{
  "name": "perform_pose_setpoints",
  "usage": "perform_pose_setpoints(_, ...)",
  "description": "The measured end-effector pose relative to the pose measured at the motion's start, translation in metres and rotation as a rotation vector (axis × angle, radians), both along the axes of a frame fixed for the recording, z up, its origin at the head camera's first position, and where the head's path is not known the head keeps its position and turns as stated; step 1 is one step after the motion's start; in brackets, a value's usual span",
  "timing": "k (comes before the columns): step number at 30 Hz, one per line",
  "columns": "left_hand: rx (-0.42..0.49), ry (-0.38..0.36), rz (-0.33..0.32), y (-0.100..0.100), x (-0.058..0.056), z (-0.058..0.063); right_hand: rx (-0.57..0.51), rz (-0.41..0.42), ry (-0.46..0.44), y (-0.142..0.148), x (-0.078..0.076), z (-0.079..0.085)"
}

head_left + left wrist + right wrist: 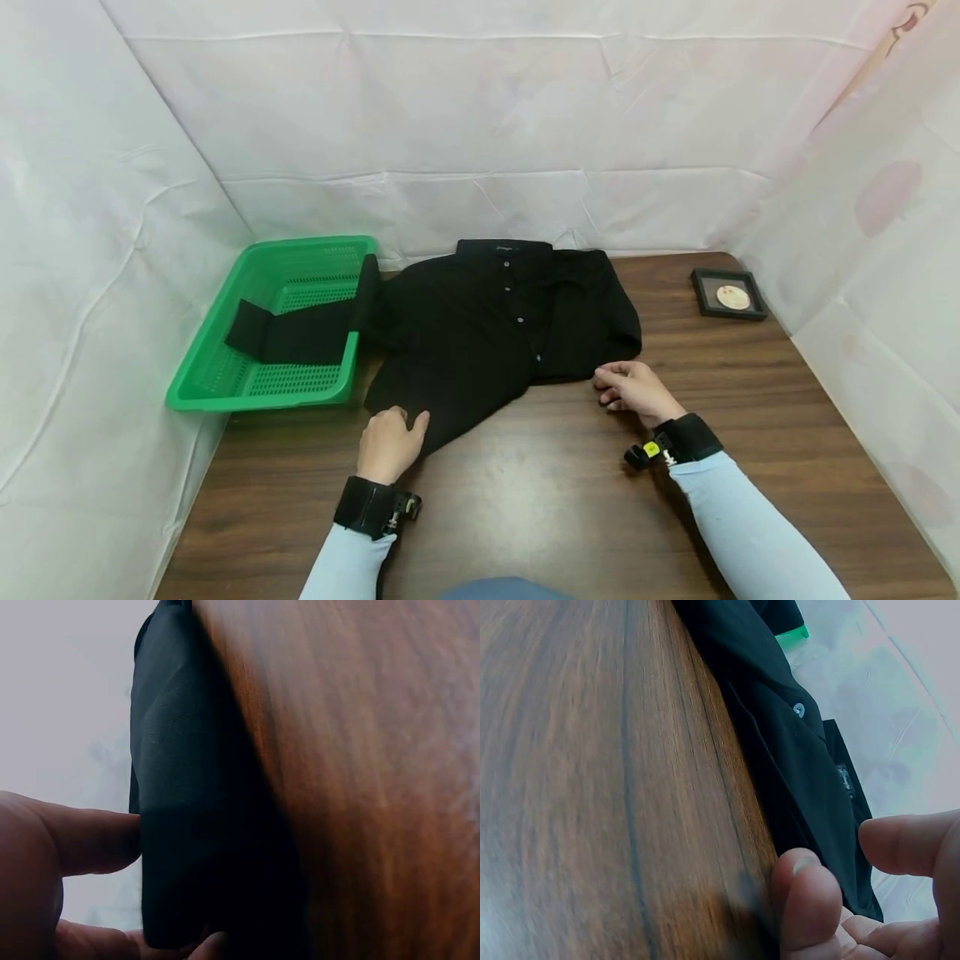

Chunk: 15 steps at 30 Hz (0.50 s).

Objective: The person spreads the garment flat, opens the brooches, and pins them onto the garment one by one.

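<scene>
A black button-up shirt [465, 350] lies on the table with its collar at the back wall. One sleeve [307, 333] reaches left into a green basket [258, 403]; the right side is folded inward. At the near left corner of the shirt is my left hand [386, 446]. In the left wrist view its thumb and fingers pinch the black cloth [199, 787]. My right hand [637, 392] hovers by the near right edge, fingers loosely bent. The right wrist view shows a gap between thumb and fingertips, with the shirt [810, 776] just behind them.
A small black-framed box [731, 296] with a round pale disc stands at the back right of the wooden table [787, 433]. White cloth walls [480, 108] border the back and both sides.
</scene>
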<state>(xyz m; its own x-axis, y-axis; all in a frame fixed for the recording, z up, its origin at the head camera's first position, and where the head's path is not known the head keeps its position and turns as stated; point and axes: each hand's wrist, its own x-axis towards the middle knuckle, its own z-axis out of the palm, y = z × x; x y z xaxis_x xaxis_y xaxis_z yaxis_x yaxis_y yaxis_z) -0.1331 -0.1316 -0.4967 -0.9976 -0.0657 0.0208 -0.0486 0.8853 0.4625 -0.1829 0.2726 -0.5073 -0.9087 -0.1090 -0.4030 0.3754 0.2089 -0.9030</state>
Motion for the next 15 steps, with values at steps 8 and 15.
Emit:
perform_pose_setpoints(8,0.039,-0.041,-0.033,-0.004,0.008,-0.005,-0.005,-0.003,-0.015,-0.006,-0.001,-0.002)
perform_pose_setpoints(15,0.102,-0.036,-0.115,-0.005,0.017,-0.006,-0.021,0.019,-0.016,-0.015,-0.003,-0.003)
